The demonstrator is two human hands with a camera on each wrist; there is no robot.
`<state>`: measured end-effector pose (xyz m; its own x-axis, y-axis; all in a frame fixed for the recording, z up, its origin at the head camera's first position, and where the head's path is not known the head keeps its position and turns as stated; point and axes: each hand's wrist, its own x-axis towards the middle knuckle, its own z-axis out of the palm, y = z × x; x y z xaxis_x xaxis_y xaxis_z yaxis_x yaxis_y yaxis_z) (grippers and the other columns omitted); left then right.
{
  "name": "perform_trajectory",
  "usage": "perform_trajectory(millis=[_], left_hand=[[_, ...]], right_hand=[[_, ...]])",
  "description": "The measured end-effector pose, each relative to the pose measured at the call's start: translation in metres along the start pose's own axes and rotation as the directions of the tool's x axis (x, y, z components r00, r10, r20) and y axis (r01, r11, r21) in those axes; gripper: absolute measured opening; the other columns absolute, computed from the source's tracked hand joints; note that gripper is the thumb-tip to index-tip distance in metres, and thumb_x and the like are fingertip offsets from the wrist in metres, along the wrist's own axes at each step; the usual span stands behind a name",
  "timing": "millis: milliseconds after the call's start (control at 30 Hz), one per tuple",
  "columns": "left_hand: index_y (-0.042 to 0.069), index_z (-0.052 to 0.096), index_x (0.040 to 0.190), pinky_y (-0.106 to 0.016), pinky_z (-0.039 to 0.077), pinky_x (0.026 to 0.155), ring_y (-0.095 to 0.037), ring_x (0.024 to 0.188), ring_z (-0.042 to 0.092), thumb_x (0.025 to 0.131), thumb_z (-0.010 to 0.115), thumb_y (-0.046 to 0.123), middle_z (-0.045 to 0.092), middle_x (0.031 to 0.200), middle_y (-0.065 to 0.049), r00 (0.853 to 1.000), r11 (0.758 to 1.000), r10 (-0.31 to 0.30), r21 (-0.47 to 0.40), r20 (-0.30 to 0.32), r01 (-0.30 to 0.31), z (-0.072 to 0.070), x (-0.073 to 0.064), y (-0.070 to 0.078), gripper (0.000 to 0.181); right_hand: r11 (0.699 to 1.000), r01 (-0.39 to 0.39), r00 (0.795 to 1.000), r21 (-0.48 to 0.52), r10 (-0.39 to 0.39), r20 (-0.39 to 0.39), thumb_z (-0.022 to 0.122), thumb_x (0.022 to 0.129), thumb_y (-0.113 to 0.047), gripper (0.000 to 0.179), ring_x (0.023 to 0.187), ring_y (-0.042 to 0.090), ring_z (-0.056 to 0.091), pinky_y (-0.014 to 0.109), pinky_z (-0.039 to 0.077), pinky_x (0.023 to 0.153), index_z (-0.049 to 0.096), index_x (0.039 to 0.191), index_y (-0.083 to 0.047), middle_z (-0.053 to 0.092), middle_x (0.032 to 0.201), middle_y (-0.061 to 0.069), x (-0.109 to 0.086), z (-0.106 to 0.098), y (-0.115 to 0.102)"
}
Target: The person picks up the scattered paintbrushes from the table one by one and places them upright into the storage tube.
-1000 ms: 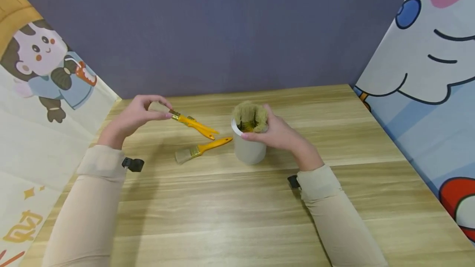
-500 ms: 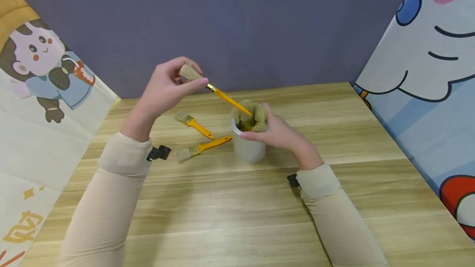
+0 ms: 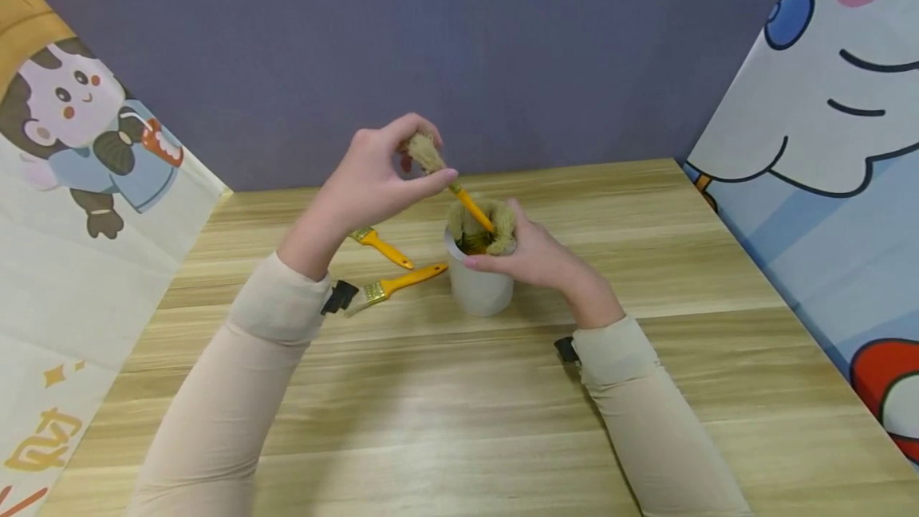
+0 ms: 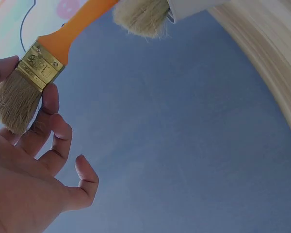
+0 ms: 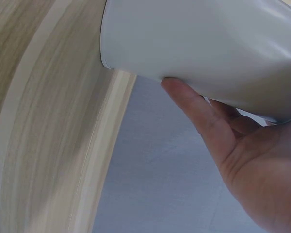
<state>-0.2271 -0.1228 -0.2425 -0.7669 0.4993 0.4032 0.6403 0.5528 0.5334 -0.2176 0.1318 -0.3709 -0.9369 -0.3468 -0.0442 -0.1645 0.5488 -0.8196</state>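
Note:
My left hand point(image 3: 384, 178) pinches a paintbrush point(image 4: 39, 63) near its gold ferrule, bristles up toward the palm. Its orange handle slants down over the mouth of a white cup point(image 3: 481, 287). My right hand point(image 3: 542, 258) grips the cup around its upper side, thumb near the rim; in the right wrist view the fingers lie along the cup wall point(image 5: 199, 43). Pale bristles point(image 3: 502, 222) of brushes standing in the cup ring its opening. Left of the cup, two more orange-handled paintbrushes lie on the table: an upper brush point(image 3: 388, 250) and a lower brush point(image 3: 412, 278).
The wood-grain table point(image 3: 459, 405) reaches back to a dark blue-grey panel point(image 3: 459, 54). Cartoon-printed sheets stand on the left side point(image 3: 108, 142) and the right side point(image 3: 826, 182). My left forearm partly covers the lying brushes.
My left hand has lifted one paintbrush from the table and carried it right, until its handle end is over the cup. My right hand keeps its hold on the cup.

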Motion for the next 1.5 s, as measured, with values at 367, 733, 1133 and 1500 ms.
perform_trajectory(millis=[367, 733, 1133, 1500], left_hand=[[0.015, 0.064, 0.131, -0.036, 0.038, 0.073, -0.021, 0.076, 0.051, 0.097, 0.078, 0.040, 0.063, 0.089, -0.002, 0.993, 0.982, 0.053, 0.174, 0.101, -0.070, 0.024, 0.012, 0.010, 0.045], [0.019, 0.073, 0.130, -0.050, 0.042, 0.084, -0.019, 0.093, 0.061, 0.092, 0.077, 0.059, 0.079, 0.111, 0.003, 0.987, 0.878, 0.080, 0.458, 0.142, -0.137, 0.055, 0.006, 0.008, 0.055], [0.024, 0.082, 0.115, -0.050, 0.043, 0.088, -0.023, 0.107, 0.058, 0.107, 0.062, 0.045, 0.071, 0.122, 0.001, 0.981, 0.800, 0.146, 0.568, 0.125, -0.192, 0.082, -0.001, -0.006, 0.030], [0.030, 0.068, 0.143, -0.059, 0.047, 0.099, -0.028, 0.134, 0.053, 0.114, 0.049, 0.036, 0.057, 0.155, -0.003, 0.974, 0.836, 0.012, 0.533, 0.224, -0.133, 0.087, -0.008, -0.013, 0.035]], right_hand=[[0.999, 0.015, 1.000, 0.049, -0.017, 0.024, 0.086, 0.082, -0.062, 0.105, 0.146, 0.030, 0.052, 0.059, 0.041, 0.121, 0.025, 0.157, -0.022, 0.049, 0.158, 0.008, 0.001, -0.001, 0.001], [0.996, 0.055, 0.997, 0.066, -0.058, 0.049, 0.084, 0.085, -0.061, 0.104, 0.143, 0.029, 0.055, 0.057, 0.047, 0.117, 0.021, 0.159, -0.025, 0.046, 0.161, 0.007, 0.002, 0.001, 0.001], [0.998, 0.021, 0.998, 0.063, -0.025, 0.057, 0.082, 0.085, -0.065, 0.117, 0.145, 0.029, 0.054, 0.056, 0.047, 0.117, 0.009, 0.168, -0.026, 0.042, 0.166, 0.007, 0.001, 0.001, 0.001], [0.999, 0.033, 0.999, 0.030, -0.034, 0.030, 0.083, 0.086, -0.061, 0.112, 0.148, 0.031, 0.051, 0.057, 0.045, 0.118, 0.015, 0.166, -0.021, 0.040, 0.166, 0.009, 0.000, 0.002, -0.003]])
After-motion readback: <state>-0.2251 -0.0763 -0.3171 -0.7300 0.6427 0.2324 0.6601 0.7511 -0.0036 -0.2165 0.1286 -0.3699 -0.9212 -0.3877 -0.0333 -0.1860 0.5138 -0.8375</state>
